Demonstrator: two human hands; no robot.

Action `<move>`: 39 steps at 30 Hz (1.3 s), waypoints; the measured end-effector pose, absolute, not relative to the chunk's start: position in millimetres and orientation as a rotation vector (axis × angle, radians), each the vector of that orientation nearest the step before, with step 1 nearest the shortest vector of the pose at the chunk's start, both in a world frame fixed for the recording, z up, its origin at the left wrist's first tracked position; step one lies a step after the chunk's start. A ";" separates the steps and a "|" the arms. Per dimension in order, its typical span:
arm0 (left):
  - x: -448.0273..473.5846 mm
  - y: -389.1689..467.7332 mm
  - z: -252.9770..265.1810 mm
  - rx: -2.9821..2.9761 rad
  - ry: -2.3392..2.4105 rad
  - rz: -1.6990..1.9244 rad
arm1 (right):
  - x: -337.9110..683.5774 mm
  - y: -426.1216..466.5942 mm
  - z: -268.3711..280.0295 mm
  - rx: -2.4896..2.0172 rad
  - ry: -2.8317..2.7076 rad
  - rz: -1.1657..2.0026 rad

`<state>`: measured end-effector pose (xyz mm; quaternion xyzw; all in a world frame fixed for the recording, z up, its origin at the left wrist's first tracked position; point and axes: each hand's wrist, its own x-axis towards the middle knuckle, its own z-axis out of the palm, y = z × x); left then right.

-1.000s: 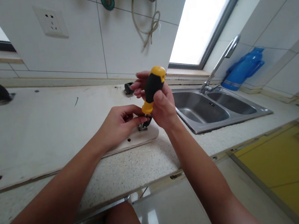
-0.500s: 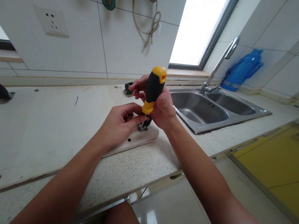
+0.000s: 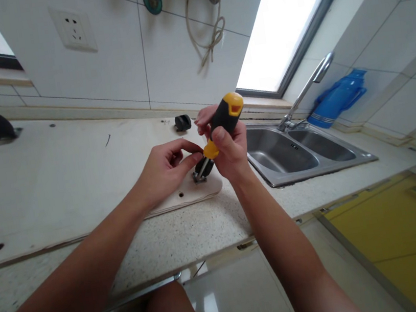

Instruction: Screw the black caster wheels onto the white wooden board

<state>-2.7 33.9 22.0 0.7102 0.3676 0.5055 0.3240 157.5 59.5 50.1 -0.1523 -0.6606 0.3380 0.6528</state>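
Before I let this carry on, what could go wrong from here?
The screwdriver in the right hand stands at a slant to the metal bracket, so its tip might slip and scratch the board; whether it is seated is too small to tell.
The left hand has its fingertips right by the collar, so a slip could pinch or scrape them.
The black wheel sits close beside the shaft and might crowd its turning.

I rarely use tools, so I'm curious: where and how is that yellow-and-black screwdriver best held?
Probably by the thick black middle of the screwdriver's handle, from the right, where the right hand holds it. The handle leans up and rightward; its thin shaft points down at a metal bracket, and the left hand crowds the lower left.
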 end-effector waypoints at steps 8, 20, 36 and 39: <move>-3.2 36.2 14.8 2.037 1.137 1.274 | 204.9 99.3 59.3 -0.431 -0.847 0.863; 0.1 34.9 9.2 2.233 0.996 1.075 | 213.7 128.3 28.6 -0.515 -0.162 1.331; 2.4 36.0 3.8 2.345 1.078 0.993 | 214.8 140.0 9.9 -0.524 -0.188 1.334; 1.6 35.9 4.4 2.337 1.103 1.001 | 215.1 141.1 6.1 -0.540 -0.191 1.341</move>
